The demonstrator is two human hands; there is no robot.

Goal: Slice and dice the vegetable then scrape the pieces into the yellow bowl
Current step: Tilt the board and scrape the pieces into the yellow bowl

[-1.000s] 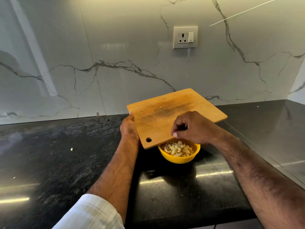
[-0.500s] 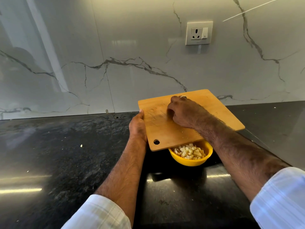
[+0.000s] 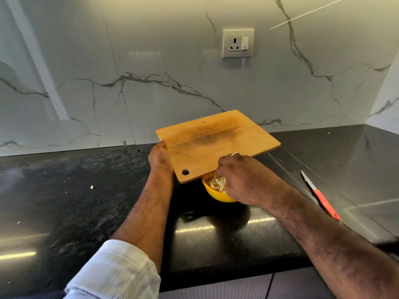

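Moved since half a second ago: right hand (image 3: 241, 178), from the middle of the cutting board (image 3: 216, 143) down to its near edge, now over the yellow bowl (image 3: 216, 196).

Left hand (image 3: 160, 157): grips the left edge of the board, thumb on top, holding it tilted with the near corner lowest, above the bowl.

Right hand: fingers curled downward at the bowl's rim; whether they pinch any pieces or only brush them off cannot be told.

Diced vegetable (image 3: 218, 183): pale cubes heaped inside the bowl, partly visible between board edge and right hand. Board face appears swept, bar faint specks.

Bowl: stands on the dark surface (image 3: 64, 190), just under the board's near edge.

Knife (image 3: 319, 196), red handle: lies on the surface well to the right, apart from both hands.

Stray pale bit (image 3: 91, 187): on the surface, left of the board.

Risks, as judged: the board's overhanging corner or the right hand could nudge the light bowl and tip it; pieces swept too briskly may overshoot the rim.

Obscured: right fingertips, far half of the bowl, left fingers beneath the board.
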